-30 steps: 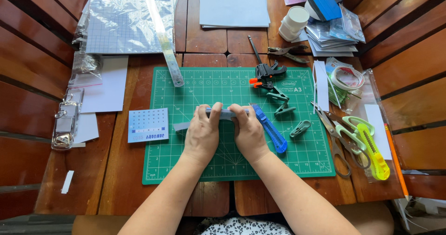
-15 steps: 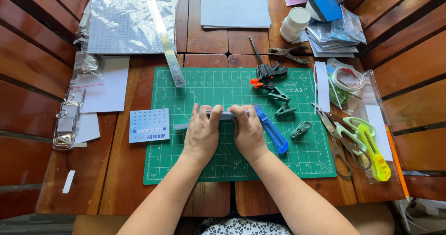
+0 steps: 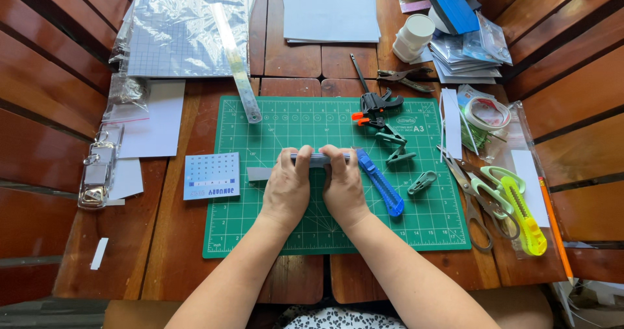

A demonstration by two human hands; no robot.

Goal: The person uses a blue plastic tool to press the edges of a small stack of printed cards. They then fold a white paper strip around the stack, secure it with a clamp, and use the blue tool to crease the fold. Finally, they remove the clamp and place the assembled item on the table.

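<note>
On green mat [image 3: 260,225] | hands [image 3: 315,186] pinch grey strip [image 3: 260,173] | blue knife [image 3: 380,183] beside

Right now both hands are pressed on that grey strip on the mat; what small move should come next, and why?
Probably slide the fingertips outward along the grey strip to flatten it. Both the left hand and right hand press side by side at its right part, while its left end pokes out unheld on the green mat. The blue knife lies close beside the right hand, so keep clear of it.
</note>
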